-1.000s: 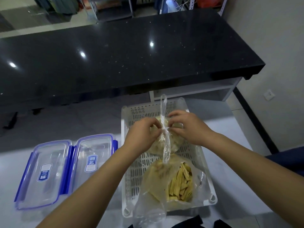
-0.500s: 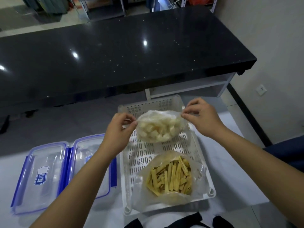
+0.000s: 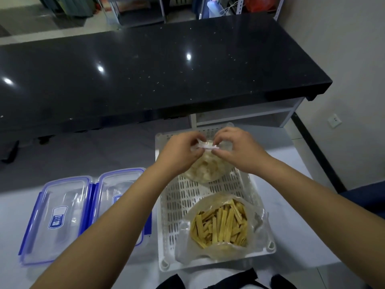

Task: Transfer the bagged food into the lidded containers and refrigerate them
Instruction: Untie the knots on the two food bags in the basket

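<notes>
Pinching: you hold the gathered mouth of the bag of pale pieces (image 3: 205,168) between both hands, over the far end of the white basket (image 3: 181,197).
Left hand (image 3: 179,153): your fingers are curled in, thumb and fingertips nipping the left end of the twisted plastic.
Right hand (image 3: 237,151): your fingers are curled too, pinching the right end of the same twisted strip; the two hands sit just beside each other with the strip stretched between them.
Bag mouth: the twisted strip runs left to right between your fingertips; the bag's belly hangs below it toward you, and whether it rests on the basket floor cannot be told.
Bag of yellow sticks (image 3: 220,224): it lies in the near end of the basket, mouth open and facing up, with no hand on it. Most sticks have their long axes running from you away, a few leaning slightly right.
Basket: its long axis runs away from you, on the pale table (image 3: 295,205).
Left container (image 3: 55,217): lid on, blue clips, long axis also running away from you, left of the basket.
Right container (image 3: 123,195): just beside the first, same heading, partly hidden under your left forearm.
Black counter (image 3: 145,69): beyond the table, stretching left to right.
</notes>
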Motion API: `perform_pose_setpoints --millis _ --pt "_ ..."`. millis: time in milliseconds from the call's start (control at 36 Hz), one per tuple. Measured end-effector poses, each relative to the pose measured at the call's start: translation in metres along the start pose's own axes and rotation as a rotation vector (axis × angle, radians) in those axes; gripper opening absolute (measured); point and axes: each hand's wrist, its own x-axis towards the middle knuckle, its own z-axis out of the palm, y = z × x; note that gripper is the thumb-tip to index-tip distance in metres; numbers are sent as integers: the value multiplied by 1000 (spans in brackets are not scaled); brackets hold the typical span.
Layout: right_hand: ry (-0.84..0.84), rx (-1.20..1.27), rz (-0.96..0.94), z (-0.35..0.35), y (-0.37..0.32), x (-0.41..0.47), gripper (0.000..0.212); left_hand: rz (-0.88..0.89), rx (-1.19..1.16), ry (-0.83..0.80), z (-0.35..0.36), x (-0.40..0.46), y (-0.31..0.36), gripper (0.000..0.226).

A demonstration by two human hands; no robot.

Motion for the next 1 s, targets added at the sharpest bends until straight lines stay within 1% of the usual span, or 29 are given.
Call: perform_pose_setpoints --millis 83,194,222,278,333,417,500,611,639,694,750,806,861,917,944,1000 --pt "91 29 11 -7 -5 0 11 15 -12 110 -8 2 3 18" --pt "222 177 68 -25 -5 -5 9 13 -144 282 -20 -9 -1 9" --pt "241 218 91 -28 -4 -7 9 -5 -202 314 -22 -12 -4 7" --pt "280 303 149 -33 -1 -11 7 -56 -322 370 -26 -19 -10 14" --pt "319 374 185 -35 3 -15 4 -109 -405 378 -29 -25 -17 16" --pt "319 436 209 -35 9 -23 5 -191 -532 331 -29 -35 -23 13" --pt "341 495 231 -34 14 -32 10 -235 -659 350 -27 -44 -22 10" --pt "403 562 238 -39 14 -40 19 -248 -785 393 -32 -52 -19 13" --pt "421 599 248 -42 13 -41 19 -244 -798 408 -34 -53 -18 13" --pt "439 690 278 -48 7 -40 13 -236 -827 424 -40 -54 -15 13" --pt "420 766 293 -57 1 -39 9 -228 -840 389 -47 -52 -12 13" --pt "349 877 291 -65 -6 -36 14 -217 -840 279 -56 -49 -8 16" --pt "219 1013 291 -72 -12 -32 15 -193 -858 140 -64 -45 -4 18" --pt "66 1112 294 -77 -17 -28 13 -151 -867 58 -72 -40 0 20" --pt "8 1147 298 -79 -20 -26 15 -138 -875 41 -77 -37 2 22" --pt "-43 1186 305 -84 -27 -22 31 -158 -911 29 -85 -30 5 17"
